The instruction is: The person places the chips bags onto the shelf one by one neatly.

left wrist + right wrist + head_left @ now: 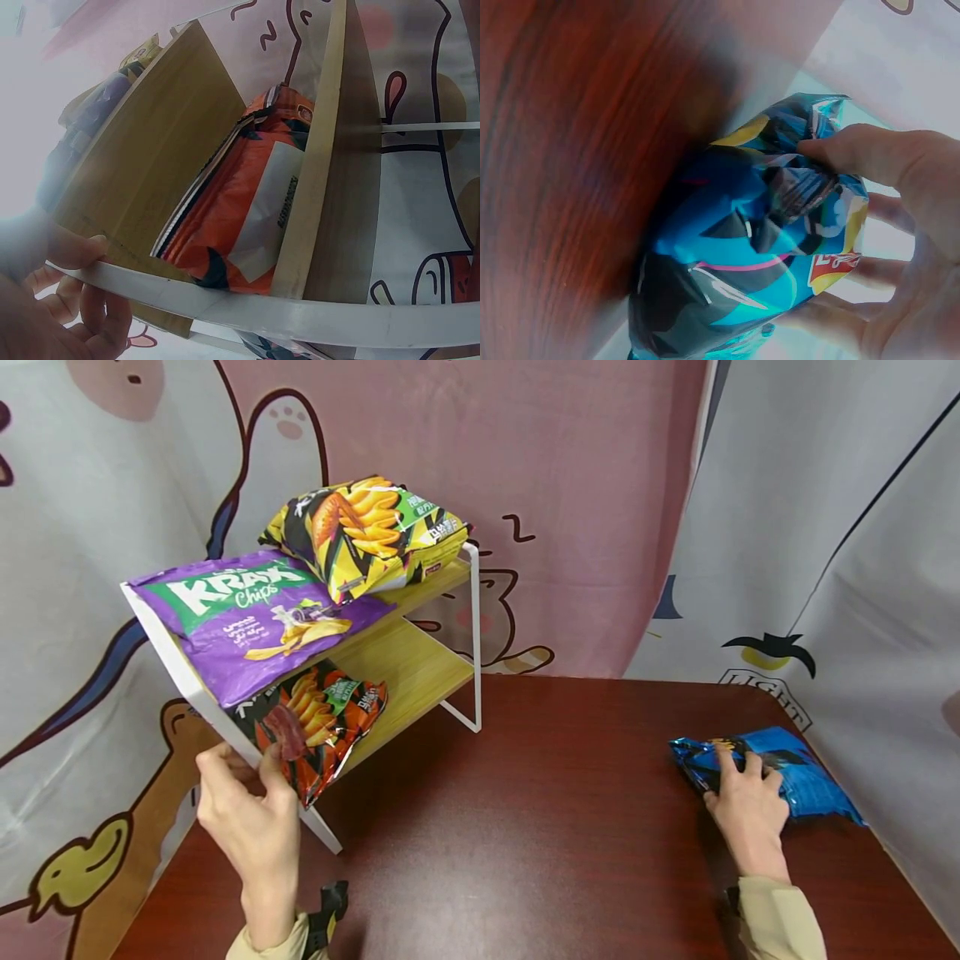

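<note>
My left hand [255, 814] grips the white metal frame [172, 292] of a two-tier wooden shelf, thumb on one side and fingers curled behind. On the lower board [408, 664] lies an orange and black chip bag [322, 718], close beside that thumb. At the right of the table my right hand [750, 810] holds a blue chip bag [813, 777]. Its thumb presses into the crinkled foil near one end of the blue bag, with the other fingers around the far side in the right wrist view.
On the top board rest a purple Krax chip bag [247, 610] and a yellow and black chip bag [375, 535], which overlaps the purple one. The dark red wooden table [540, 827] spreads between the hands. Patterned curtains [570, 485] hang behind and at both sides.
</note>
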`<move>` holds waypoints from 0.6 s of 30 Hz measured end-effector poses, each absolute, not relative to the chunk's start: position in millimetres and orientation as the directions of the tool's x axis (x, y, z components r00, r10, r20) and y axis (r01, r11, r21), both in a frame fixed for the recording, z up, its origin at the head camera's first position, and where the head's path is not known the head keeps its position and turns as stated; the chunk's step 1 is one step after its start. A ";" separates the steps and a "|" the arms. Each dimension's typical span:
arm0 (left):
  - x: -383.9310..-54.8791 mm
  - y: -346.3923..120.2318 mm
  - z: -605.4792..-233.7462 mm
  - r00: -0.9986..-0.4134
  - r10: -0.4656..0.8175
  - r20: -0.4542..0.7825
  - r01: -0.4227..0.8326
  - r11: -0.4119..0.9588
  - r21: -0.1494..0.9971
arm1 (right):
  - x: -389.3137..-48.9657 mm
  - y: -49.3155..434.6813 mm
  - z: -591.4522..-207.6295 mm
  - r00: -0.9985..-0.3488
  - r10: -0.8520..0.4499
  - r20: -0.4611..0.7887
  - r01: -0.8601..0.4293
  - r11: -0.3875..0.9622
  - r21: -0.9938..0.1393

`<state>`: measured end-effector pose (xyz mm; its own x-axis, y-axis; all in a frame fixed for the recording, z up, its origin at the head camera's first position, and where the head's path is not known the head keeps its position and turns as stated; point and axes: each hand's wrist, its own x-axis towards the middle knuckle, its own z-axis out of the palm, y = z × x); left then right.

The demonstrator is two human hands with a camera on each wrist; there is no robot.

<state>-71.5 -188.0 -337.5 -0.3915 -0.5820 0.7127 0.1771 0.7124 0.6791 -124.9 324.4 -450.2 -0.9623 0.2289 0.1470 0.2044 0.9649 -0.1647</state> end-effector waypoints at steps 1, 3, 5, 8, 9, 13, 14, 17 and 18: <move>-71.5 -188.0 -337.5 -0.391 -0.582 0.713 0.177 0.713 0.678 | -124.9 324.1 -450.5 -0.961 0.230 0.154 0.204 0.964 -0.169; -71.4 -188.1 -337.5 -0.390 -0.582 0.714 0.177 0.713 0.678 | -124.6 323.5 -451.0 -0.958 0.234 0.164 0.204 0.962 -0.180; -71.4 -188.2 -337.5 -0.390 -0.582 0.714 0.177 0.714 0.678 | -124.3 323.0 -451.6 -0.955 0.238 0.177 0.203 0.960 -0.193; -71.3 -188.5 -337.6 -0.389 -0.581 0.715 0.180 0.714 0.677 | -123.8 321.9 -452.8 -0.948 0.246 0.204 0.201 0.955 -0.219; -71.3 -188.6 -337.6 -0.389 -0.580 0.716 0.181 0.714 0.676 | -123.8 321.6 -453.3 -0.944 0.247 0.217 0.197 0.953 -0.228; -71.2 -188.9 -337.6 -0.385 -0.578 0.720 0.187 0.715 0.674 | -124.3 319.8 -455.4 -0.927 0.262 0.268 0.189 0.945 -0.269; -71.3 -188.9 -337.6 -0.385 -0.578 0.720 0.187 0.715 0.674 | -124.5 319.8 -455.8 -0.924 0.268 0.273 0.191 0.941 -0.278; -71.4 -188.8 -337.5 -0.386 -0.578 0.720 0.188 0.714 0.674 | -124.9 319.4 -456.4 -0.913 0.293 0.285 0.202 0.929 -0.310; -71.4 -188.7 -337.5 -0.387 -0.577 0.719 0.189 0.714 0.674 | -124.8 319.3 -456.5 -0.908 0.301 0.290 0.204 0.925 -0.321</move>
<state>-71.4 -188.7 -337.5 -0.3866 -0.5771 0.7194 0.1894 0.7137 0.6743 -124.8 319.3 -456.5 -0.9082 0.3014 0.2902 0.2042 0.9247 -0.3213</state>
